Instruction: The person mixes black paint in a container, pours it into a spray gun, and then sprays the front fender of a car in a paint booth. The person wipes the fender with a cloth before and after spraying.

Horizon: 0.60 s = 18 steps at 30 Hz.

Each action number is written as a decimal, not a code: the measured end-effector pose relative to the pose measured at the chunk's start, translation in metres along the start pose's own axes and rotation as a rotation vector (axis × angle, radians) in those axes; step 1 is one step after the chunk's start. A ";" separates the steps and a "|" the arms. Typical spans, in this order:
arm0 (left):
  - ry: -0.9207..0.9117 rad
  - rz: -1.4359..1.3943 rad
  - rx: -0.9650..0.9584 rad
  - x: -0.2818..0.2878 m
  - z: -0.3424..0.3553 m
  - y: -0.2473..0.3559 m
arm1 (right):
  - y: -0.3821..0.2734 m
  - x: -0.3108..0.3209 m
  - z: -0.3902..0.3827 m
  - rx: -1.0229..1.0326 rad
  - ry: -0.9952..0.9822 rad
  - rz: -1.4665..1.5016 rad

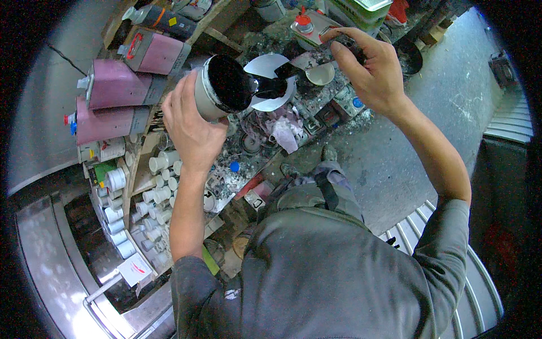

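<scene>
My left hand (195, 127) is wrapped round a white tub (206, 99), tilted with its mouth to the right. Glossy black paint (226, 82) fills the tub's opening. Just past its rim, a black paint-coated piece (274, 86) hangs over a white round dish or disc (272, 62); I cannot tell whether it is a tool's blade or flowing paint. To the right, my right hand (375, 73) is raised, its thumb and fingers closed round a dark, thin object (347, 46) whose kind is partly hidden. Below that hand stands a small pale cup (320, 74).
Paint-spattered bench (226, 189) carries crumpled rags (282, 127) and a blue cap (235, 166). Pink-and-grey metal cans (121, 85) line the left shelf, above several white-lidded bottles (161, 192). A red-capped can (305, 28) and a green-and-white container (361, 14) stand at the back. Concrete floor (446, 107) lies right.
</scene>
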<state>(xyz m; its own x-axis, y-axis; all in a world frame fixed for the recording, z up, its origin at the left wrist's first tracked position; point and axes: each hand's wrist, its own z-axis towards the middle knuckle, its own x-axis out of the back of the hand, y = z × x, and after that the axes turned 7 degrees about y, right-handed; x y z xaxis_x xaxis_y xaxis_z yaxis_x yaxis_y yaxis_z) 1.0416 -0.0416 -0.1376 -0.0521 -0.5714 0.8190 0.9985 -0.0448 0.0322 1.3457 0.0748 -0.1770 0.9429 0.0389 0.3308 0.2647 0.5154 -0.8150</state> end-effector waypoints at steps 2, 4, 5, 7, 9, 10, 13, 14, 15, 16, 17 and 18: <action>0.002 0.010 -0.007 -0.001 0.001 0.000 | 0.001 0.001 -0.001 -0.027 -0.003 -0.014; 0.008 0.019 -0.021 -0.001 0.001 -0.001 | 0.001 0.001 -0.001 -0.037 -0.005 -0.033; 0.014 0.023 -0.033 -0.001 0.002 -0.001 | 0.001 0.001 -0.002 -0.018 0.003 -0.038; 0.018 0.029 -0.046 -0.001 0.002 -0.002 | 0.002 0.000 -0.003 0.020 0.017 -0.047; 0.011 0.034 -0.049 -0.001 0.003 -0.002 | 0.003 -0.001 -0.004 -0.049 0.016 -0.030; 0.008 0.044 -0.065 -0.001 0.003 -0.003 | 0.004 -0.002 -0.004 -0.084 0.015 -0.021; -0.003 0.082 -0.118 -0.003 0.003 -0.002 | 0.015 -0.006 0.002 -0.066 0.083 0.045; -0.001 0.096 -0.139 -0.004 0.002 -0.002 | 0.022 -0.006 0.005 -0.080 0.081 0.070; 0.001 0.109 -0.159 -0.005 0.002 -0.001 | 0.030 -0.007 0.010 -0.093 0.078 0.095; 0.001 0.126 -0.180 -0.006 0.002 0.000 | 0.039 -0.007 0.015 -0.107 0.076 0.120; 0.001 0.144 -0.201 -0.008 0.001 0.001 | 0.050 -0.009 0.021 -0.166 0.079 0.164; -0.003 0.162 -0.222 -0.009 0.001 0.003 | 0.061 -0.014 0.029 -0.249 0.075 0.274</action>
<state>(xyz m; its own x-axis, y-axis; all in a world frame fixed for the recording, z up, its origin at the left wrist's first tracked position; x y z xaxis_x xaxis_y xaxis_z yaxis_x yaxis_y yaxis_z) 1.0446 -0.0357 -0.1445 0.1088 -0.5833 0.8049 0.9654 -0.1311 -0.2255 1.3432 0.1304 -0.2181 0.9953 0.0790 0.0561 0.0329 0.2699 -0.9623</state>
